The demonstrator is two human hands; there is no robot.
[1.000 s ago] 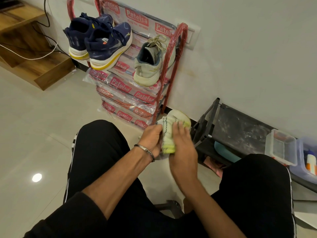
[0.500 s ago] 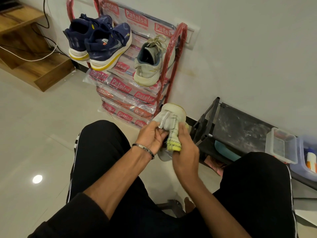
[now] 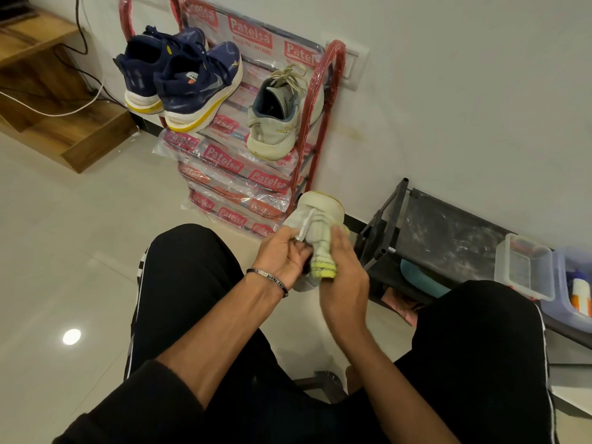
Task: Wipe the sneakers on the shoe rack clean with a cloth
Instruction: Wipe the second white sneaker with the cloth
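Two hands at centre frame grip one pale grey sneaker (image 3: 320,219), yellow-green at its sole: left hand (image 3: 282,256) pinching a lace, right hand (image 3: 344,277) clasping its side. It's tipped more upright than a second ago. Shoe rack (image 3: 243,174) wrapping, upper centre, reads "Patelsa".

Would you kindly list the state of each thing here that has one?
pale sneaker: off the rack, held in both hands
left hand: grips the sneaker
right hand: on the sneaker; cloth not discernible
navy sneakers: on red shoe rack
grey sneaker: on rack
clear container: open
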